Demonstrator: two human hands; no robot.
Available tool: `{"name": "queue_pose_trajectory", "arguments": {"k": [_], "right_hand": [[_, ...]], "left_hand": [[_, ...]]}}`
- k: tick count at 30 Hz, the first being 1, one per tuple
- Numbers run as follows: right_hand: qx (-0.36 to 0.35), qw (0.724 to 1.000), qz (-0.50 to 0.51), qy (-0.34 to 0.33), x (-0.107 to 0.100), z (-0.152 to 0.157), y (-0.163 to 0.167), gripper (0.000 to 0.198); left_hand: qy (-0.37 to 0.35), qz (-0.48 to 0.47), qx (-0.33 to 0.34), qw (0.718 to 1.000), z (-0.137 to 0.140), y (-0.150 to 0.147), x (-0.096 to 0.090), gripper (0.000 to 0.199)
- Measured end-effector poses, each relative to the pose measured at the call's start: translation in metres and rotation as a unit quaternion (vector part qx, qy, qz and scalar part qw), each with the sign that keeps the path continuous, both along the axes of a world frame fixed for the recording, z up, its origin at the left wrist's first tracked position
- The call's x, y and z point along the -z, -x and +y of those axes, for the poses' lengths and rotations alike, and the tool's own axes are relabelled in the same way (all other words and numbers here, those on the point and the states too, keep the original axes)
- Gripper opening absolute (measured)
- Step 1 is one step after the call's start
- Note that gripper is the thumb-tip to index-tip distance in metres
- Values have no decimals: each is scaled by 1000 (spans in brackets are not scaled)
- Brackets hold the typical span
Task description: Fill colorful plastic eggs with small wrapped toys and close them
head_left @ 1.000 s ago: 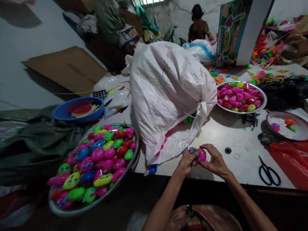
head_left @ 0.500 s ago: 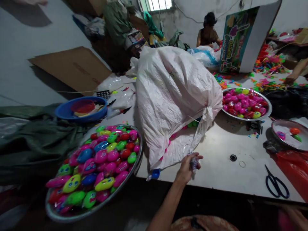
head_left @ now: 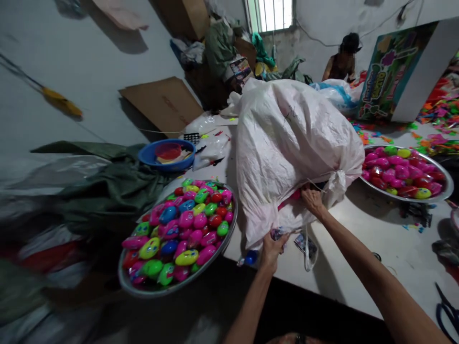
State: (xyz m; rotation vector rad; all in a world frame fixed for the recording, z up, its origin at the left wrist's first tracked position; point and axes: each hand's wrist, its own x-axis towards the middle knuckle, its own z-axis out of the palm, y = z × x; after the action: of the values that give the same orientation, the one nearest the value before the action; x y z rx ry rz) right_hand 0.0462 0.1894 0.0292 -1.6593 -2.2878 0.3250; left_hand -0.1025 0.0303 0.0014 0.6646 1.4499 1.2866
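A big white woven sack [head_left: 287, 138] lies on the table, tied at one corner, with bright plastic eggs partly showing at its opening. My right hand [head_left: 312, 199] is at that opening with its fingers curled; their tips and anything in them are hidden. Below the sack's near edge, my left hand [head_left: 272, 249] is closed on a small crinkled clear plastic packet [head_left: 277, 234]. Between the hands and the table edge lies a small dark printed packet [head_left: 304, 243] beside a loose white strap. A blue piece [head_left: 251, 258] sits under the sack's left corner.
On the left stands a large metal basin [head_left: 231, 229] heaped with wrapped colourful eggs. Another egg-filled basin [head_left: 446, 191] is at right, near scissors [head_left: 446, 310]. Behind are a blue tub [head_left: 143, 155], a printed carton [head_left: 412, 76] and a seated person [head_left: 339, 67].
My right hand has come from the lower right up to the sack's opening. My left hand has moved left, against the sack's near edge. The view has turned left.
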Motion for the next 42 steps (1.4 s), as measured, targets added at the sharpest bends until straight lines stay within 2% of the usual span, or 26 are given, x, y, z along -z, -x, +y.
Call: {"name": "queue_pose_trajectory", "arguments": {"k": [3, 5, 7, 9, 10, 11, 12, 14, 16, 18, 21, 23, 25, 29, 34, 36, 40, 42], "right_hand": [[14, 1000, 11, 3, 12, 12, 2, 33], [16, 1000, 15, 3, 15, 8, -5, 33], [25, 999, 37, -4, 13, -6, -12, 31], [39, 990, 136, 14, 7, -30, -17, 32], [35, 974, 219, 52, 3, -45, -19, 32], [19, 943, 312, 115, -1, -62, -21, 33], [-5, 896, 400, 192, -4, -78, -23, 33], [-44, 784, 521, 335, -8, -106, -25, 32], [-36, 697, 590, 406, -8, -125, -28, 25], [6, 648, 640, 413, -4, -133, -30, 17], [59, 616, 679, 396, 2, -135, -35, 16], [71, 609, 687, 390, 4, -136, -38, 19], [71, 617, 688, 375, 3, -139, -41, 20], [93, 661, 679, 306, 0, -152, -43, 21], [96, 714, 650, 243, -1, -166, -42, 28], [91, 735, 632, 228, -2, -169, -40, 28], [74, 779, 583, 218, -4, -171, -39, 33], [75, 790, 571, 211, -3, -173, -39, 35]], "left_hand": [[32, -62, -19, 997, -4, 6, -3, 32], [54, -111, -24, 992, -3, 8, -4, 27], [63, -121, -40, 990, -2, 8, -3, 25], [58, -78, -62, 993, -1, 6, -2, 24], [48, -47, -67, 996, 0, 4, -3, 26], [34, -17, -63, 997, 0, 1, -4, 29], [17, 5, -48, 999, 1, -2, -5, 34], [-13, 29, -4, 999, 0, -10, -9, 51], [-30, 29, 37, 998, -2, -17, -12, 60], [-27, 7, 57, 998, -6, -23, -13, 56], [-1, -54, 66, 996, -13, -28, -10, 36], [13, -70, 60, 996, -14, -29, -7, 33], [19, -56, 34, 998, -13, -30, -4, 34], [31, -19, -39, 999, -9, -32, -1, 39], [37, -27, -67, 997, -8, -38, -2, 43], [33, -19, -56, 998, -10, -40, -4, 45], [8, 44, 8, 999, -14, -42, -10, 44], [-2, 44, 25, 999, -15, -44, -12, 41]]}}
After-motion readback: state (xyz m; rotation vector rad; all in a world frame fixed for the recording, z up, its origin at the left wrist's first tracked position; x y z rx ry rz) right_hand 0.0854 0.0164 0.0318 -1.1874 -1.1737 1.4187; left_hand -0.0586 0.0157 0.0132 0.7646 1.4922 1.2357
